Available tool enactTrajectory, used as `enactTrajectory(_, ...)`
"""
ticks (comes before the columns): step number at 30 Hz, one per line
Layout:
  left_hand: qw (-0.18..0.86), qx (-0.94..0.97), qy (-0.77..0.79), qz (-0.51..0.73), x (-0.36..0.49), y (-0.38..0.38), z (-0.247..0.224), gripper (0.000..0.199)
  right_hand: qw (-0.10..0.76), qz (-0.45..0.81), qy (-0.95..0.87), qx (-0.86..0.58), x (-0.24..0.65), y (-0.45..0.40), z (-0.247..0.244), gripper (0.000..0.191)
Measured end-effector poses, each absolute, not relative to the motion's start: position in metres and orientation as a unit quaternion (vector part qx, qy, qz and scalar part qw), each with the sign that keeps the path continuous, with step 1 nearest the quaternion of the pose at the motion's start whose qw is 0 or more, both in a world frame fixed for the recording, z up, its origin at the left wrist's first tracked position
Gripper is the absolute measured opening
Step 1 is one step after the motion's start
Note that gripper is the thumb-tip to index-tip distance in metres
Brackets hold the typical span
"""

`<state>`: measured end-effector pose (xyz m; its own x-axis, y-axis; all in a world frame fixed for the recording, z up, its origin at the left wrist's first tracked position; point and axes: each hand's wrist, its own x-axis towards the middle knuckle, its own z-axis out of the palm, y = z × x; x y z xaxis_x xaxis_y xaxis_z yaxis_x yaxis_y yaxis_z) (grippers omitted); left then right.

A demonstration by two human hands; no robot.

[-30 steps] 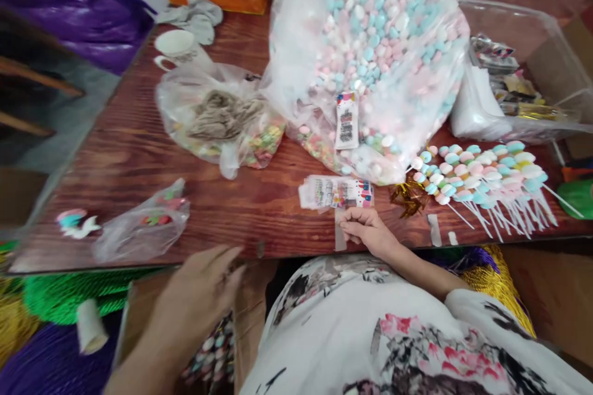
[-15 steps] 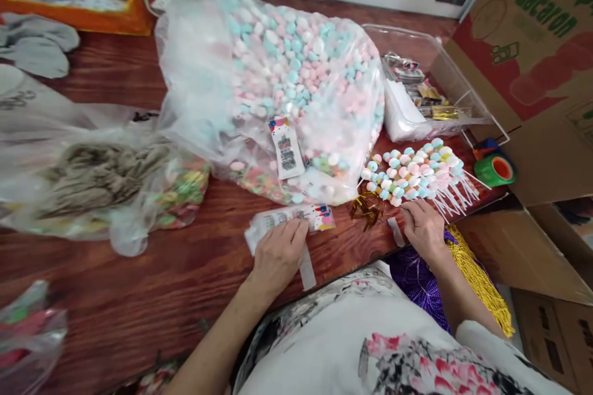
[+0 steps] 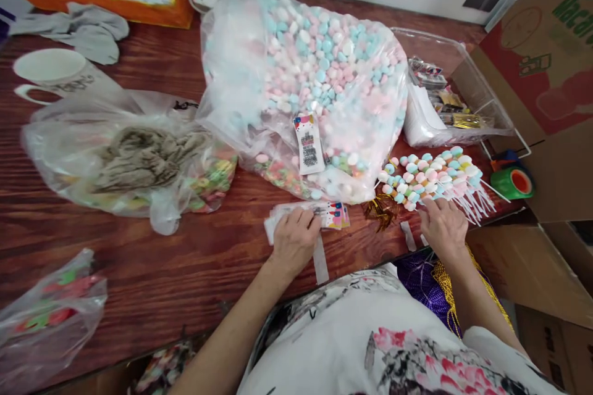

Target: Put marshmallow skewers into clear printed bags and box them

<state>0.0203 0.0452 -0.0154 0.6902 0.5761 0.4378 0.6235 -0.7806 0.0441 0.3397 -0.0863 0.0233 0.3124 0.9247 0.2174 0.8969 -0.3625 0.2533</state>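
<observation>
My left hand rests on a small pile of clear printed packets at the table's front edge, its fingers bent together over them. To the right, my right hand has its fingers curled down at the lower edge of a heap of pastel candy skewers with white sticks; what its fingertips touch is hidden. Between the hands lie gold twist ties and a strip of tape. A large clear bag of pastel candies lies behind, with a printed label packet on it.
At left are a bag with brown cloth, a white mug, grey gloves and an orange tray. A clear plastic bin, green tape roll and cardboard box stand at right.
The view has shifted left, so the table's things appear further right and the whole mug shows. My left hand still lies on the packets; my right hand remains by the skewers.
</observation>
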Motion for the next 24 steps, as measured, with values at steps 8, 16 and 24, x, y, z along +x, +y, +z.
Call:
enactTrajectory(8,0.01,-0.914,-0.348,-0.209,0.023,0.041,-0.019,0.016,-0.046,0.14,0.671,0.726,0.305,-0.031,0.021,0.026)
enactTrajectory(16,-0.077,-0.888,-0.384,-0.242,0.017,0.043,-0.02,0.017,-0.085,0.128,0.712,0.686,0.318,0.005,0.01,0.02)
enactTrajectory(24,-0.118,-0.892,-0.384,-0.208,0.006,0.037,-0.02,0.022,-0.639,0.036,0.365,0.677,0.333,-0.026,0.045,0.013)
